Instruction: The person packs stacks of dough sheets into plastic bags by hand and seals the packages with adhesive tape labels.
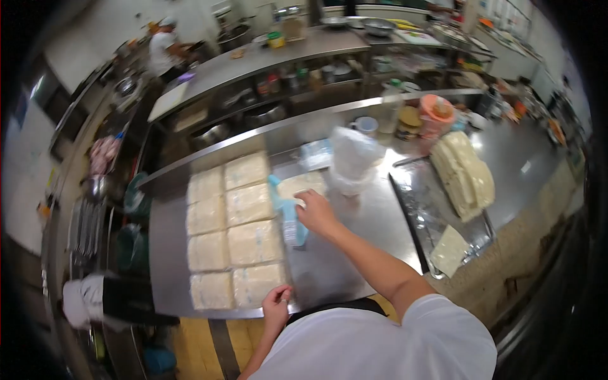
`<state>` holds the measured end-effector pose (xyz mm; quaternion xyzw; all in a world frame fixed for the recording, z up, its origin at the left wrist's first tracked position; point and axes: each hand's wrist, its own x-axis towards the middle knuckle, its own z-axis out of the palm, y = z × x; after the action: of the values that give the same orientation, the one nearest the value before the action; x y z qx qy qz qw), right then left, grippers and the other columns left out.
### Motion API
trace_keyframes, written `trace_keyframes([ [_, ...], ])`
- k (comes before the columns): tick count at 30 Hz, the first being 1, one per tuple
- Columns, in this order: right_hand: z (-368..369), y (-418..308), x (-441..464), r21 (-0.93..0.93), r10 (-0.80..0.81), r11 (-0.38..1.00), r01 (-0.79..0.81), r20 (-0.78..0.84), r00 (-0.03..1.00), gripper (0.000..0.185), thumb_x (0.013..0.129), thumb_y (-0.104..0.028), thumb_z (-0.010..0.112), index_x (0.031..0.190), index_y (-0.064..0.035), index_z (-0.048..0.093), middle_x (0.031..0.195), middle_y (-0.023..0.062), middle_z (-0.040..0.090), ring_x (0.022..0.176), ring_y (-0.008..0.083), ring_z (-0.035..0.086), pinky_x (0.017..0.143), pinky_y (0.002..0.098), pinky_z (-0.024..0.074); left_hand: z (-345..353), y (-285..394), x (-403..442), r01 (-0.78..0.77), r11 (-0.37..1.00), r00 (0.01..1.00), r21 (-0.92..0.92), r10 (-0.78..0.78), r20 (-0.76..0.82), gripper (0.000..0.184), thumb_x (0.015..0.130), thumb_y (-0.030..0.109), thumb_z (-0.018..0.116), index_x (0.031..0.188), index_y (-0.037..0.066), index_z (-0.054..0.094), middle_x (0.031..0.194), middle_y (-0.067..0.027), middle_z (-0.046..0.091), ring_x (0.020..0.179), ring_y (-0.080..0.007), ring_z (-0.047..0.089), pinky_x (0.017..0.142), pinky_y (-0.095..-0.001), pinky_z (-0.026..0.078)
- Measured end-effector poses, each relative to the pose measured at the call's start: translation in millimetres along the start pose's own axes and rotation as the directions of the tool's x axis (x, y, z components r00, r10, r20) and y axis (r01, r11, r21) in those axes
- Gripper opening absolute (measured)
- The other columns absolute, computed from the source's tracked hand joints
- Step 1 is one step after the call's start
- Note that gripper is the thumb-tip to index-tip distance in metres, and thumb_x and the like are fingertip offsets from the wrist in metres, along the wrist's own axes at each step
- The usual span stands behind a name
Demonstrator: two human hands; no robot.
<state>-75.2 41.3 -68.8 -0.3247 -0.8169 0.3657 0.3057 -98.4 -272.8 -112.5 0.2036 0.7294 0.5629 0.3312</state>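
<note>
Wrapped pale slabs [253,244] lie in two columns on the steel table [168,253]. My right hand [315,212] reaches over a light blue tool [291,221] and the near edge of a pale slab [301,185]; its fingers are bent together, and what they hold, if anything, is too small to name. Beside the nearest slabs, at the table's front edge, my left hand [277,304] has its fingers curled together. Whether something is between them cannot be made out. A white plastic bag [353,158] stands right of the single slab.
A dark tray [411,218] on the right carries a stack of pale sheets [462,174] and a loose piece [449,251]. Behind are an orange container [436,117], a clear cup [366,125] and a raised steel edge [234,144]. Another person [166,50] stands far left.
</note>
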Motion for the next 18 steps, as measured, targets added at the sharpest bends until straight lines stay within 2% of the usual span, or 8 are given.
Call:
trace_keyframes([
  [2, -19, 10, 22, 0.017, -0.031, 0.999, 0.032, -0.061, 0.998, 0.033, 0.085, -0.014, 0.067, 0.115, -0.0035, 0.069, 0.111, 0.0221, 0.069, 0.104, 0.0407, 0.065, 0.093, 0.0486, 0.0518, 8, 2, 11, 0.037, 0.999, 0.998, -0.029, -0.035, 0.049, 0.016, 0.099, 0.006, 0.064, 0.112, -0.002, 0.069, 0.106, -0.0087, 0.073, 0.097, -0.015, 0.066, 0.091, -0.0286, 0.052],
  [5, -29, 14, 25, -0.02, 0.186, 0.982, -0.185, 0.061, 0.981, 0.034, 0.082, -0.013, 0.069, 0.114, 0.0002, 0.069, 0.109, 0.0254, 0.07, 0.1, 0.0388, 0.068, 0.089, 0.046, 0.0541, 23, 23, 25, -0.005, 1.0, 0.993, -0.002, 0.005, 0.117, 0.017, 0.099, 0.004, 0.062, 0.113, -0.003, 0.068, 0.106, -0.0103, 0.073, 0.1, -0.0159, 0.067, 0.092, -0.0294, 0.052],
  [7, -19, 28, 11, 0.045, 0.293, 0.952, -0.301, 0.137, 0.946, 0.041, 0.082, -0.017, 0.07, 0.119, 0.0005, 0.067, 0.103, 0.023, 0.072, 0.093, 0.0343, 0.071, 0.082, 0.0423, 0.056, 27, 33, 34, -0.045, 0.999, 0.991, 0.031, 0.041, 0.129, 0.019, 0.099, 0.004, 0.062, 0.115, -0.004, 0.067, 0.106, -0.0112, 0.073, 0.1, -0.0163, 0.067, 0.091, -0.0291, 0.052],
  [10, 11, 46, -20, 0.18, 0.325, 0.908, -0.378, 0.264, 0.908, 0.048, 0.081, -0.02, 0.074, 0.124, -0.0004, 0.066, 0.098, 0.0203, 0.074, 0.087, 0.0275, 0.072, 0.076, 0.0384, 0.0569, 25, 36, 41, -0.064, 0.996, 0.988, 0.062, 0.054, 0.142, 0.021, 0.099, 0.005, 0.062, 0.117, -0.004, 0.066, 0.107, -0.012, 0.073, 0.101, -0.0164, 0.068, 0.091, -0.0291, 0.053],
  [12, 42, 63, -34, 0.221, 0.32, 0.906, -0.361, 0.199, 0.926, 0.053, 0.079, -0.021, 0.078, 0.127, -0.0023, 0.064, 0.096, 0.0199, 0.074, 0.086, 0.0275, 0.072, 0.077, 0.0391, 0.0567, 19, 35, 39, -0.032, 0.998, 0.992, 0.055, 0.025, 0.121, 0.022, 0.099, 0.006, 0.062, 0.118, -0.005, 0.066, 0.108, -0.0121, 0.073, 0.101, -0.0162, 0.068, 0.091, -0.0289, 0.053],
  [15, 63, 57, -39, 0.158, 0.35, 0.912, -0.378, 0.18, 0.919, 0.057, 0.079, -0.021, 0.08, 0.13, -0.0031, 0.062, 0.096, 0.0182, 0.074, 0.086, 0.0268, 0.072, 0.077, 0.039, 0.0564, 9, 27, 33, 0.017, 1.0, 0.998, -0.012, -0.016, 0.066, 0.022, 0.1, 0.007, 0.062, 0.119, -0.005, 0.066, 0.108, -0.0118, 0.073, 0.101, -0.016, 0.068, 0.091, -0.0283, 0.053],
  [18, 66, 36, -35, 0.12, 0.398, 0.888, -0.443, 0.281, 0.873, 0.054, 0.08, -0.022, 0.079, 0.127, -0.0017, 0.062, 0.102, 0.0209, 0.072, 0.093, 0.0348, 0.07, 0.083, 0.0429, 0.0552, 3, 14, 19, 0.072, 0.996, 0.997, -0.049, -0.073, -0.012, 0.022, 0.1, 0.008, 0.062, 0.118, -0.005, 0.066, 0.108, -0.0116, 0.073, 0.101, -0.0159, 0.068, 0.091, -0.0278, 0.053],
])
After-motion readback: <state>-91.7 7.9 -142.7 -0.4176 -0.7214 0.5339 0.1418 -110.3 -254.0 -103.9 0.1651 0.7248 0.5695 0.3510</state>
